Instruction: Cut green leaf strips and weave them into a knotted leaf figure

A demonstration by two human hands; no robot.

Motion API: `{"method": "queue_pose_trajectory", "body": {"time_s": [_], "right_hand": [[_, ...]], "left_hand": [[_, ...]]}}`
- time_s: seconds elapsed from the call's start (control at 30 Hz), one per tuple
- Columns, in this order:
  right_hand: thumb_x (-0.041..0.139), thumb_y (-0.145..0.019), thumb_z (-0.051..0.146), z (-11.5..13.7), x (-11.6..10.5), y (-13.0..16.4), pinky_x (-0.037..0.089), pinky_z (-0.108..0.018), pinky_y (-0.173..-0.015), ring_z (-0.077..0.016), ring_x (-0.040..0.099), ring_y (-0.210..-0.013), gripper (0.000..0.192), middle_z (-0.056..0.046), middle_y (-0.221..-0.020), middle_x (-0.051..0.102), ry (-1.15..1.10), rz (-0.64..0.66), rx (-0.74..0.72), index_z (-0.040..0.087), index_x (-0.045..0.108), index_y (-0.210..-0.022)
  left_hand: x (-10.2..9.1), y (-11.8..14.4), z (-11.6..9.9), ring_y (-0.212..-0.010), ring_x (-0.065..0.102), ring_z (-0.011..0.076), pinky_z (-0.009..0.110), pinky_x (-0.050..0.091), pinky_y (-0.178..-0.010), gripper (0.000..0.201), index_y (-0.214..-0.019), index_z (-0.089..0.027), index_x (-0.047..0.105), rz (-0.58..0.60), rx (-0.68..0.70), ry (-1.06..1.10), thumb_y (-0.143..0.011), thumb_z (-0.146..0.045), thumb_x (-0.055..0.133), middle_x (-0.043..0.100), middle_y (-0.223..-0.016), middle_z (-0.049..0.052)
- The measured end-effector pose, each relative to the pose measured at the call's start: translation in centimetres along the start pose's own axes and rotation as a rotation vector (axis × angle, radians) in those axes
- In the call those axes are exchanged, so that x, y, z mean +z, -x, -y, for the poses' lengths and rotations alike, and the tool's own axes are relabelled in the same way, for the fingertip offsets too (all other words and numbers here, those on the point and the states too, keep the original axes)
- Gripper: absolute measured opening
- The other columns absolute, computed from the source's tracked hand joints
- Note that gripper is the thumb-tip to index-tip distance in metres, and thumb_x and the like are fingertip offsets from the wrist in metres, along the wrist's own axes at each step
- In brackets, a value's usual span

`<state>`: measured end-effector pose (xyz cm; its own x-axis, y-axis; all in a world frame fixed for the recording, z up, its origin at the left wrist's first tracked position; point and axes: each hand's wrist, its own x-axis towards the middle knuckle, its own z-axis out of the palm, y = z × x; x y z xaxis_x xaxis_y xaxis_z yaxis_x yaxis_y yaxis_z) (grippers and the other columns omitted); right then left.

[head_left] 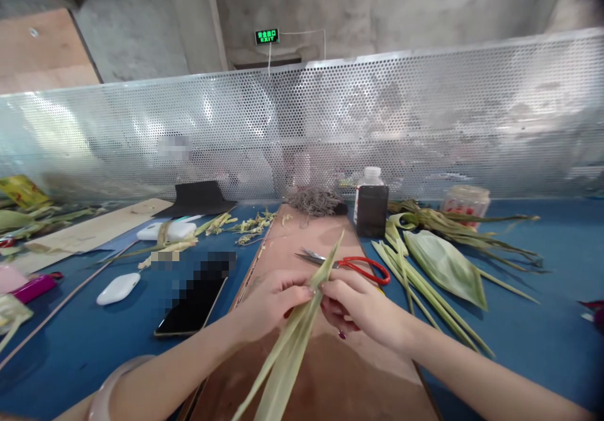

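Both hands meet over a brown board (325, 370) lying on the blue bench (542, 333). The left hand (268, 301) and the right hand (361, 304) each pinch a long pale-green strip of leaf (297, 333) between their fingers; it runs from the lower edge up past the knuckles. Just behind the hands lie red-handled scissors (358, 263). A black phone (195, 298) rests to the left, and folded green leaves (443, 263) lie to the right.

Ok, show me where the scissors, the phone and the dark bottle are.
scissors (365, 266): head view, on the red handle loop.
phone (195, 301): head view, middle of the dark screen.
dark bottle (370, 210): head view, on its dark body.
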<state>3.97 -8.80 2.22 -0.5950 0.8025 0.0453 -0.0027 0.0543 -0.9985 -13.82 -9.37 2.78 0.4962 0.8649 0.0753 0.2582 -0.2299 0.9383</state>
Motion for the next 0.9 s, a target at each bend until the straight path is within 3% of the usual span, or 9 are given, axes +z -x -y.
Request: {"method": "queue_pose_trajectory", "body": {"time_s": [0.13, 0.23, 0.33, 0.47, 0.57, 0.73, 0.9], "right_hand": [[0.043, -0.085, 0.031, -0.8, -0.1, -0.1, 0.034, -0.018, -0.04, -0.0062, 0.036, -0.04, 0.025, 0.008, -0.047, 0.038, 0.115, 0.021, -0.011, 0.019, 0.041, -0.063], [0.044, -0.083, 0.031, -0.9, -0.2, -0.1, 0.037, -0.019, -0.039, -0.0062, 0.035, -0.04, 0.029, 0.007, -0.046, 0.036, 0.11, 0.025, 0.002, 0.019, 0.039, -0.058], [0.047, -0.079, 0.032, -0.5, -0.2, 0.0, 0.035, -0.017, -0.036, -0.0046, 0.032, -0.037, 0.029, 0.009, -0.045, 0.031, 0.043, 0.063, 0.034, 0.02, 0.036, -0.056], [0.049, -0.075, 0.028, 0.0, -0.2, 0.3, 0.031, -0.016, -0.034, -0.003, 0.028, -0.035, 0.027, 0.01, -0.047, 0.026, -0.049, 0.111, 0.025, 0.02, 0.033, -0.055], [0.05, -0.075, 0.026, -0.1, -0.2, 0.5, 0.034, -0.017, -0.036, -0.0039, 0.03, -0.038, 0.023, 0.01, -0.049, 0.028, -0.042, 0.102, 0.059, 0.02, 0.036, -0.057], [0.047, -0.077, 0.03, 0.0, -0.3, 0.5, 0.032, -0.018, -0.038, -0.0049, 0.033, -0.039, 0.019, 0.009, -0.049, 0.034, -0.022, 0.027, -0.014, 0.019, 0.041, -0.063], [0.044, -0.077, 0.029, -0.1, -0.1, 0.1, 0.032, -0.019, -0.039, -0.0053, 0.032, -0.04, 0.019, 0.008, -0.048, 0.036, 0.014, -0.016, -0.043, 0.02, 0.039, -0.061]], "left_hand": [[0.3, 0.2, -0.6, -0.061, 0.044, 0.0105, 0.022, 0.034, -0.056, 0.028, -0.076, -0.014, 0.059, -0.034, 0.047, -0.206, -0.09, -0.032, 0.042, 0.053, -0.068, -0.001], [0.5, 0.2, -1.0, -0.066, 0.048, 0.0122, 0.023, 0.036, -0.06, 0.032, -0.079, -0.015, 0.062, -0.036, 0.073, -0.244, -0.092, -0.036, 0.042, 0.057, -0.072, 0.0], [0.5, 0.3, -0.8, -0.069, 0.054, 0.0138, 0.023, 0.04, -0.06, 0.03, -0.084, -0.015, 0.063, 0.004, 0.022, -0.084, -0.091, -0.038, 0.045, 0.061, -0.077, 0.002], [0.3, 0.1, -0.2, -0.045, 0.049, 0.0093, 0.02, 0.037, -0.044, 0.026, -0.086, -0.017, 0.059, 0.101, -0.103, 0.233, -0.088, -0.041, 0.049, 0.054, -0.058, -0.002], [0.2, 0.1, 0.0, -0.04, 0.046, 0.0088, 0.02, 0.04, -0.042, 0.025, -0.082, -0.016, 0.058, 0.158, -0.089, 0.278, -0.089, -0.038, 0.048, 0.05, -0.053, -0.003], [0.2, 0.3, -0.5, -0.058, 0.055, 0.0127, 0.023, 0.043, -0.055, 0.028, -0.084, -0.016, 0.064, 0.051, 0.018, -0.026, -0.089, -0.037, 0.046, 0.062, -0.072, 0.002], [0.3, 0.2, -0.7, -0.076, 0.056, 0.0179, 0.026, 0.042, -0.07, 0.032, -0.077, -0.015, 0.066, -0.02, 0.12, -0.249, -0.089, -0.034, 0.044, 0.064, -0.075, 0.003]]}}
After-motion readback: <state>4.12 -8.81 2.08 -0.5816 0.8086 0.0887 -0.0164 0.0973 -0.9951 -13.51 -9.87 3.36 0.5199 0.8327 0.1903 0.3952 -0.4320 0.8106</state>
